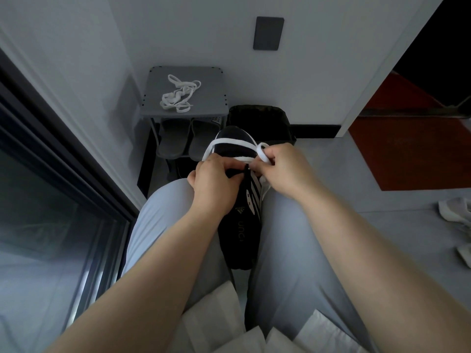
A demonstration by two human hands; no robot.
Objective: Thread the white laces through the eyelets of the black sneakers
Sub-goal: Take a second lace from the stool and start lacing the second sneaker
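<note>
A black sneaker point(239, 225) sits wedged between the person's thighs, toe pointing away. The left hand point(214, 182) grips the sneaker's upper at the eyelets with curled fingers. Just beside it, the right hand point(283, 169) pinches the white lace point(230, 143), which loops across the toe. Beyond, grey slippers point(175, 141) sit on a shoe rack's point(158, 98) lower shelf. A second lace point(178, 95) lies bunched on the rack's top, reaching its front edge.

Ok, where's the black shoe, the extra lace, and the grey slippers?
black shoe point(239, 238), head view, on its inside near the heel.
extra lace point(171, 98), head view, on the tangled bunch.
grey slippers point(174, 138), head view, on the left slipper's top.
</note>
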